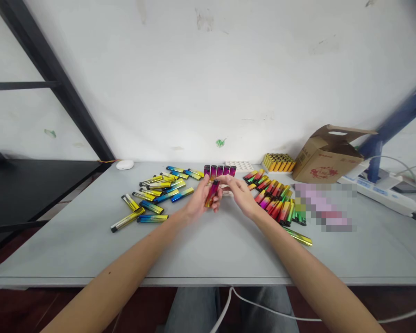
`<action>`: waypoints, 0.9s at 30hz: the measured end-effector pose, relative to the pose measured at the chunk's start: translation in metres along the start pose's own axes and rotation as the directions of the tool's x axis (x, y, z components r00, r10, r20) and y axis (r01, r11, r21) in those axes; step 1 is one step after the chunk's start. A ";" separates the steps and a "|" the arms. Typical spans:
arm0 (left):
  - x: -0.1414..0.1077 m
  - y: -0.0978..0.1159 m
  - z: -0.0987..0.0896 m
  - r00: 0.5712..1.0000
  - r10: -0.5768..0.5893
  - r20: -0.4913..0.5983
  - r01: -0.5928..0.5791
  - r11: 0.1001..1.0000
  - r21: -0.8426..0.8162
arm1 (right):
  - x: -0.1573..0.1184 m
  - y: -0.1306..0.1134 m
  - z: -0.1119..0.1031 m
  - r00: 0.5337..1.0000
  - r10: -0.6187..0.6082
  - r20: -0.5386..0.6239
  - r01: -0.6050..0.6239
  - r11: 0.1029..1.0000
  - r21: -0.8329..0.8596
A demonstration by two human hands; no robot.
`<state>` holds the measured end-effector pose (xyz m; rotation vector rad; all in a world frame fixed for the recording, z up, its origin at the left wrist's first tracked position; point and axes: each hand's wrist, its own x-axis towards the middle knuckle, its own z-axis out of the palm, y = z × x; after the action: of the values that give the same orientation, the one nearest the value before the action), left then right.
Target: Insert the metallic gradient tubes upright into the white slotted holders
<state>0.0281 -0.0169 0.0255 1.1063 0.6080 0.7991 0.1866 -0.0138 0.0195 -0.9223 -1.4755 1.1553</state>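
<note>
One lighter (212, 193), black end toward the worktop's (225, 252) far edge, grasped in left hand (197, 200); right hand (241, 193) beside that end, grip unclear.

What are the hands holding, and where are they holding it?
The left hand holds a purple-and-yellow lighter around its body, black top up. The right hand is close to that top; whether it touches, I can't tell.

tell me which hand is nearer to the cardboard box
Right. The right hand is left of the cardboard box, on the near side; the left hand is farther left, holding a purple lighter.
</note>
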 end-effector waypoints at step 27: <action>0.005 0.008 -0.010 0.974 0.116 -0.192 -0.144 0.980 -0.141 | 0.007 0.005 -0.006 0.986 0.043 -0.158 -0.028 0.995 0.097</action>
<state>0.0209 -0.0057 0.0288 0.9441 0.6206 1.0530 0.1905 -0.0048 0.0166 -0.9563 -1.2693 1.1393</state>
